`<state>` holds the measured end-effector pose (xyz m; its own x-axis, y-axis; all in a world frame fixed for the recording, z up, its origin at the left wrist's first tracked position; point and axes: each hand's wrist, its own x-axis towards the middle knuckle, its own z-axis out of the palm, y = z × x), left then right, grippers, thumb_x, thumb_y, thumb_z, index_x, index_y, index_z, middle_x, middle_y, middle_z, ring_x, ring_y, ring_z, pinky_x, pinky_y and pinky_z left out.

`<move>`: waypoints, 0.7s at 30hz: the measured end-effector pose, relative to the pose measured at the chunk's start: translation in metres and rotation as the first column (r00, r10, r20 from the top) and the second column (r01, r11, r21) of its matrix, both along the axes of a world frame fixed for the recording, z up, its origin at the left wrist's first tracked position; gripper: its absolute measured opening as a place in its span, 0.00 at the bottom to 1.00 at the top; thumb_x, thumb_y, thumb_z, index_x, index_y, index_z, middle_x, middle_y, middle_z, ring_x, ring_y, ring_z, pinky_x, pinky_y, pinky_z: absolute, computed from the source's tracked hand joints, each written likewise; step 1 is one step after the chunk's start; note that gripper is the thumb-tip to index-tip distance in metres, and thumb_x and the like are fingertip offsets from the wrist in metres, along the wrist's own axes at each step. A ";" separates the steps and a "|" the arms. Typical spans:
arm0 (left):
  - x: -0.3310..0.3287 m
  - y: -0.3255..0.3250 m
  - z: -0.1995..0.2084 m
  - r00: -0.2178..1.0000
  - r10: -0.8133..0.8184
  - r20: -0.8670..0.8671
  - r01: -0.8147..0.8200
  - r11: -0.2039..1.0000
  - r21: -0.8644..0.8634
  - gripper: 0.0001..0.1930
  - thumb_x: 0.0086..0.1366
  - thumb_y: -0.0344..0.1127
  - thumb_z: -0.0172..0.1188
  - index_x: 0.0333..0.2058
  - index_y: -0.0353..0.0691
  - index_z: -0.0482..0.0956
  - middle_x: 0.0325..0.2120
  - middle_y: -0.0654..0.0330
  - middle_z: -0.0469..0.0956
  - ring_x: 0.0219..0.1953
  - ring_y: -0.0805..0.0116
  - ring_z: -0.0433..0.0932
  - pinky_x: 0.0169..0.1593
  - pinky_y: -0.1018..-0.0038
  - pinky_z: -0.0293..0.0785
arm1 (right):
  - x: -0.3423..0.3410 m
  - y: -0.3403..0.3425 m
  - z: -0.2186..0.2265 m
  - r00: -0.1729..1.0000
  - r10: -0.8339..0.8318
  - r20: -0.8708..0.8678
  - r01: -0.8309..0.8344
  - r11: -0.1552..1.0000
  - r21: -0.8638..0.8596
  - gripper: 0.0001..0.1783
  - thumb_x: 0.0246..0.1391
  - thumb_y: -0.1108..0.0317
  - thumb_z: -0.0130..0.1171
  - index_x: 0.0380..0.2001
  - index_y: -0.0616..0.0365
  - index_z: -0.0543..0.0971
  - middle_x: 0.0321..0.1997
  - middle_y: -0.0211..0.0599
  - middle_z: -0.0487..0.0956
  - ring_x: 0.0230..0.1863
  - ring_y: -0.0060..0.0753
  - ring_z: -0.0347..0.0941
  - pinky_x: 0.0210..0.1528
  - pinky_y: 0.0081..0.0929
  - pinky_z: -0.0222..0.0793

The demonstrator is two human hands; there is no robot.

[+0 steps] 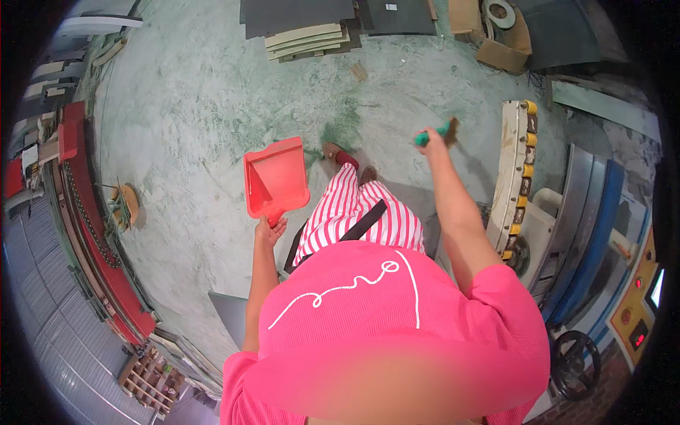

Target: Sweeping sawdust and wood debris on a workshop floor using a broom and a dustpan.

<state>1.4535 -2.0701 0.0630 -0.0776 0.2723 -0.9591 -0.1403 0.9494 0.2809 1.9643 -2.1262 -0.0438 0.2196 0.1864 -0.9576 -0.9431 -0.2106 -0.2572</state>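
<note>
A red dustpan [278, 173] hangs from my left hand [271, 230], which is closed round its short handle; the pan's open edge points away from me. My right hand [431, 142] reaches out to the right, closed on the green handle of a hand brush [451, 132]. The brush's brown bristles face away to the right, and I cannot tell whether they touch the floor. Dustpan and brush are well apart, with my legs in striped trousers between and below them.
Dark sheets and a stack of pale boards [308, 41] lie ahead. Far right stands an opened cardboard box [504, 53]. A white bar with yellow rollers [520, 170] and a machine with a black handwheel [575, 365] line my right. Red machinery [78, 177] stands left.
</note>
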 end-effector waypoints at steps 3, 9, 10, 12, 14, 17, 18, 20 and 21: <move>0.005 0.007 0.000 1.000 0.027 -0.007 -0.027 1.000 0.002 0.22 0.55 0.46 0.33 0.37 0.31 0.61 0.29 0.50 0.68 0.33 0.57 0.70 0.38 0.67 0.66 | -0.041 0.045 0.004 0.981 0.182 0.063 -0.178 0.982 -0.064 0.07 0.38 0.64 0.48 0.17 0.52 0.65 0.15 0.32 0.68 0.17 0.30 0.65 0.19 0.31 0.61; 0.002 0.015 -0.003 0.998 0.067 0.007 -0.067 0.998 -0.013 0.21 0.54 0.45 0.34 0.36 0.31 0.62 0.28 0.50 0.69 0.32 0.58 0.71 0.37 0.67 0.66 | -0.122 0.112 0.025 0.947 0.287 0.148 -0.281 0.958 -0.061 0.09 0.42 0.67 0.45 0.26 0.54 0.59 0.12 0.34 0.65 0.12 0.30 0.64 0.09 0.28 0.60; 0.002 0.019 -0.005 0.999 0.053 0.009 -0.053 0.998 -0.017 0.21 0.54 0.44 0.34 0.36 0.31 0.62 0.27 0.51 0.69 0.32 0.59 0.71 0.36 0.68 0.66 | -0.132 0.119 0.030 0.935 0.323 0.147 -0.319 0.947 -0.048 0.11 0.42 0.67 0.45 0.29 0.53 0.57 0.12 0.35 0.64 0.11 0.30 0.63 0.08 0.28 0.59; 0.003 0.025 -0.006 0.999 0.042 0.011 -0.042 0.999 -0.016 0.20 0.54 0.44 0.34 0.36 0.32 0.63 0.27 0.51 0.69 0.31 0.59 0.71 0.35 0.68 0.67 | -0.153 0.125 0.042 0.921 0.371 0.117 -0.372 0.928 -0.019 0.13 0.42 0.67 0.45 0.30 0.51 0.54 0.11 0.34 0.63 0.10 0.29 0.62 0.08 0.27 0.59; 0.003 0.030 -0.011 0.999 0.036 0.014 -0.036 0.999 -0.016 0.20 0.54 0.44 0.34 0.35 0.32 0.63 0.26 0.52 0.70 0.31 0.60 0.71 0.34 0.69 0.67 | -0.163 0.127 0.054 0.902 0.423 0.087 -0.426 0.905 0.010 0.15 0.42 0.68 0.45 0.32 0.50 0.52 0.11 0.34 0.62 0.09 0.28 0.61 0.07 0.26 0.59; -0.002 0.034 -0.023 0.996 0.086 0.012 -0.086 0.995 -0.045 0.20 0.54 0.45 0.34 0.34 0.33 0.65 0.26 0.53 0.70 0.29 0.60 0.72 0.32 0.69 0.68 | -0.166 0.128 0.091 0.766 0.642 0.031 -0.633 0.746 0.207 0.14 0.42 0.67 0.46 0.30 0.50 0.53 0.11 0.31 0.61 0.09 0.22 0.58 0.08 0.19 0.58; 0.001 0.039 -0.025 0.993 0.114 0.007 -0.113 0.992 -0.057 0.20 0.54 0.45 0.34 0.34 0.33 0.65 0.26 0.53 0.70 0.29 0.60 0.72 0.32 0.69 0.68 | -0.160 0.123 0.101 0.764 0.645 0.034 -0.637 0.744 0.201 0.14 0.42 0.67 0.46 0.30 0.50 0.53 0.11 0.31 0.61 0.09 0.22 0.58 0.08 0.19 0.58; 0.002 0.048 -0.025 0.989 0.149 0.003 -0.148 0.987 -0.065 0.20 0.54 0.45 0.34 0.34 0.34 0.65 0.26 0.53 0.70 0.28 0.60 0.72 0.31 0.69 0.68 | -0.147 0.115 0.115 0.794 0.599 -0.104 -0.515 0.753 0.410 0.13 0.41 0.64 0.48 0.29 0.54 0.57 0.07 0.32 0.62 0.05 0.25 0.56 0.06 0.22 0.54; 0.003 0.051 -0.026 0.990 0.138 -0.001 -0.138 0.989 -0.051 0.20 0.54 0.45 0.34 0.34 0.34 0.64 0.25 0.53 0.70 0.28 0.60 0.72 0.31 0.69 0.68 | -0.140 0.106 0.128 0.808 0.565 -0.168 -0.465 0.786 0.407 0.11 0.41 0.63 0.48 0.25 0.54 0.59 0.08 0.30 0.62 0.06 0.22 0.56 0.06 0.19 0.53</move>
